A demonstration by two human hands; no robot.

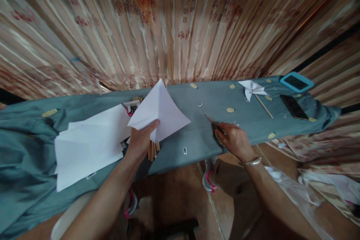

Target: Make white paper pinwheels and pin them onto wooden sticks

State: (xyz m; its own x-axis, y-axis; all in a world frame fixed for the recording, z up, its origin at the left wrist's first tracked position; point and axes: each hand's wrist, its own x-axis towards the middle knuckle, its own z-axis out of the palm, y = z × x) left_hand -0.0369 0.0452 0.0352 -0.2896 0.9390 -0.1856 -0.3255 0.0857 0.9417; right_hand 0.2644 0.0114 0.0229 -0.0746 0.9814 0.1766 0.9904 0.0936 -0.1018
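Two bare hands, head view: both are over the table, each with something in its grip.
Left hand [142, 138]: fingers closed on the creased paper square [164, 110], thumb flat on its upper face, the other fingers hidden beneath.
Creased paper square: white, held at its lower left edge with one corner pointing away from the person; a fold line runs down from that corner.
Right hand [233, 138]: to the right of the square and apart from it, fingers curled around the scissors [211, 120].
Scissors: pointed end towards the square, not touching it; the grip is mostly covered by the fingers.
Paper sheets [90, 146]: white, overlapping in a loose pile, left of the square.
Wooden sticks [152, 152]: bundled just below the square, their upper ends hidden.
Small box [131, 108]: just left of the square, with something pink at it; contents too small to tell.
Paper pinwheel [252, 90]: well right of the square, fixed to a thin stick [264, 107].
Black smartphone [294, 107]: lying farther right of the square than the pinwheel.
Blue-framed device [296, 81]: beyond the phone, far right of the square.
Pineapple-print cloth [202, 138]: grey-green, spread below the square.
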